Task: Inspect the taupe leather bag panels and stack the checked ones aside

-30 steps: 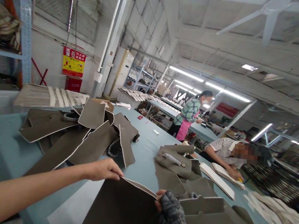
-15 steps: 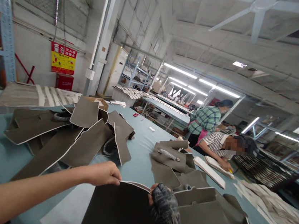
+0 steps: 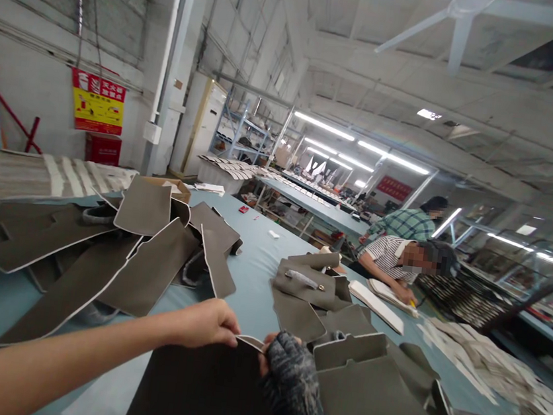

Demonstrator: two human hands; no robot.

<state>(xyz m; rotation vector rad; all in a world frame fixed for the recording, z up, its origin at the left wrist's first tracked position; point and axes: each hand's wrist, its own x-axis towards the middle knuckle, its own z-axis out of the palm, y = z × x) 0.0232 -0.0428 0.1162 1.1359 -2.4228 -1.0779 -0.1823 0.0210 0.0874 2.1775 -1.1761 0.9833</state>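
A dark olive-brown leather-like panel (image 3: 195, 395) with a pale edge hangs between my hands, low in the head view. My bare left hand (image 3: 210, 324) pinches its upper edge. Close by on the right, my right hand (image 3: 290, 375), in a grey knitted fingerless glove, grips the same edge. Between the two hands the edge parts into a narrow gap between layers. The panel's lower part runs out of the frame. A white sheet (image 3: 108, 391) lies on the table under it at the left.
Similar panels (image 3: 149, 273) are heaped on the blue table (image 3: 250, 264) at left, with more panels (image 3: 375, 392) at right. A handled piece (image 3: 305, 284) lies among them. Across the table, a person in stripes (image 3: 390, 260) bends over white strips; a person in plaid (image 3: 407, 224) stands behind.
My left hand has slid right along the panel's edge, closer to my right hand. The camera view has shifted slightly right. The person in plaid has leaned and moved right.
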